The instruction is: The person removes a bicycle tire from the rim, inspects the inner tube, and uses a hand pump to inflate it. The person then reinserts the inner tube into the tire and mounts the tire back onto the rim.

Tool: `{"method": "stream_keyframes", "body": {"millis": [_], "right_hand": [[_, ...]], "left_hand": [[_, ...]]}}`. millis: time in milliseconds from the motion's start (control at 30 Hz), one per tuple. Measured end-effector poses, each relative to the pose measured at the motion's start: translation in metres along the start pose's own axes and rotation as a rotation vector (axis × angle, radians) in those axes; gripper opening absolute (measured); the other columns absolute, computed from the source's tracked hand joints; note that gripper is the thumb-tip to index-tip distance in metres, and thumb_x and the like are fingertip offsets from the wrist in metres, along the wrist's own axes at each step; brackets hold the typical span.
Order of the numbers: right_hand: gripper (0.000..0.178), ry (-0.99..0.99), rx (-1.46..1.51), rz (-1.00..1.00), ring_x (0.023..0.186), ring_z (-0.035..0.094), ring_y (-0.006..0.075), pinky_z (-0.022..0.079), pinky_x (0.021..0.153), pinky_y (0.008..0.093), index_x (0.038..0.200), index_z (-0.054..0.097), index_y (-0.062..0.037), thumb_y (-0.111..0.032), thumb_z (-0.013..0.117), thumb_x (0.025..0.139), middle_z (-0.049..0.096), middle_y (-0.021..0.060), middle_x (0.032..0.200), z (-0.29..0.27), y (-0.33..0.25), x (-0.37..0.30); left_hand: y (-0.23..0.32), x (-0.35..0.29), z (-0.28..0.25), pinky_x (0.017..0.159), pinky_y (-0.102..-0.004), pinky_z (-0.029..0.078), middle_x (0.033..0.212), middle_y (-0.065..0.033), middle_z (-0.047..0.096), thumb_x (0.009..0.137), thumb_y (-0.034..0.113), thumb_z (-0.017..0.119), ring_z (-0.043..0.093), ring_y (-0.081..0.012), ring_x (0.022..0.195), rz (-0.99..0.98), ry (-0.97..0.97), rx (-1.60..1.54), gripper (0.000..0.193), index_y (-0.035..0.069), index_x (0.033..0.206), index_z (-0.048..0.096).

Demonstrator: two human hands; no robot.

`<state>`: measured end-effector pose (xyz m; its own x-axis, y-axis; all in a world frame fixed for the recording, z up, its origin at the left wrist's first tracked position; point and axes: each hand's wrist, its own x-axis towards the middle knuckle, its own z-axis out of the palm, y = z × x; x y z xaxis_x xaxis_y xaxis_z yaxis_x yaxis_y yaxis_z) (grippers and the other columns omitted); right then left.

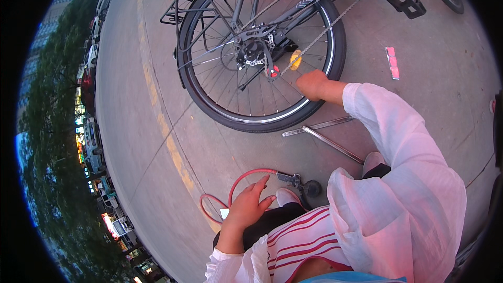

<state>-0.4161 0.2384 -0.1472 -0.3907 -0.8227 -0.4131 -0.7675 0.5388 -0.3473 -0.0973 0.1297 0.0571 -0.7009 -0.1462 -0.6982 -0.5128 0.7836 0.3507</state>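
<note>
My right hand [313,85] reaches out to the rear wheel of a bicycle [250,127]. Its fingers are curled together at the inner side of the rim, below a yellow-orange oval spoke reflector [295,60]; anything between them is hidden. Above the reflector hang the bicycle chain [334,22] and the derailleur [272,71]. Over my bent left knee, my left hand [246,207] is open with its fingers apart, holding nothing. Beside it a red hose [234,184] loops on the ground, joined to a black pump-like fitting [296,180] by my shoe.
Metal bars [330,142] lie on the pavement between the tyre and my right foot. A pink-and-white strip [392,63] lies farther right. The pedal [407,3] juts out at the upper right, and a rear rack [181,8] stands over the wheel. Parked cars [92,147] line the left.
</note>
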Motion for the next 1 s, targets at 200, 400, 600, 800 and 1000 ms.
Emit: {"method": "stream_keyframes", "body": {"millis": [200,400,600,800,1000], "right_hand": [[0.023,0.088,-0.057,0.087,0.097,0.069,0.0289,0.055,0.077,0.0407,0.1,0.071,-0.0056,-0.01,0.066,0.079,0.071,0.0118,0.104,-0.013,0.0,-0.009],[0.036,0.294,-0.023,-0.253,0.107,0.06,0.0303,0.047,0.09,0.0424,0.107,0.064,-0.0032,-0.021,0.072,0.076,0.061,0.0143,0.11,0.031,-0.025,-0.026],[0.065,0.423,0.008,0.056,0.118,0.046,0.0326,0.037,0.095,0.0431,0.114,0.056,-0.0006,-0.042,0.079,0.071,0.053,0.0169,0.115,0.007,-0.016,-0.045],[0.07,0.242,-0.015,0.045,0.116,0.046,0.0363,0.032,0.104,0.0461,0.114,0.059,0.0076,-0.054,0.064,0.081,0.057,0.0209,0.119,0.035,-0.042,-0.048],[0.057,0.087,0.243,-0.23,0.112,0.049,0.0337,0.039,0.097,0.0437,0.117,0.061,-0.0007,-0.042,0.07,0.078,0.057,0.0173,0.114,0.043,-0.047,-0.042]], "left_hand": [[-0.002,-0.006,0.001,0.094,-0.04,0.047,0.119,-0.0221,0.062,0.089,0.026,0.067,0.059,-0.035,0.113,-0.012,0.004,0.006,0.063,0.006,0.143,0.042],[0.0,-0.001,0.001,0.092,-0.0429,0.048,0.119,-0.0233,0.062,0.089,0.029,0.066,0.059,-0.0387,0.111,0.009,-0.003,-0.014,0.061,0.007,0.141,0.043],[-0.003,-0.003,0.0,0.095,-0.0405,0.047,0.12,-0.0221,0.062,0.088,0.025,0.068,0.058,-0.0347,0.114,0.011,-0.004,-0.015,0.063,0.007,0.143,0.042],[0.003,0.001,-0.002,0.094,-0.0397,0.047,0.118,-0.0217,0.062,0.088,0.025,0.068,0.059,-0.0337,0.113,-0.019,-0.031,-0.001,0.063,0.007,0.142,0.042],[-0.046,0.044,0.005,0.095,-0.0378,0.048,0.123,-0.0194,0.061,0.092,0.032,0.065,0.06,-0.0283,0.116,0.041,-0.097,-0.349,0.067,0.003,0.145,0.036]]}}
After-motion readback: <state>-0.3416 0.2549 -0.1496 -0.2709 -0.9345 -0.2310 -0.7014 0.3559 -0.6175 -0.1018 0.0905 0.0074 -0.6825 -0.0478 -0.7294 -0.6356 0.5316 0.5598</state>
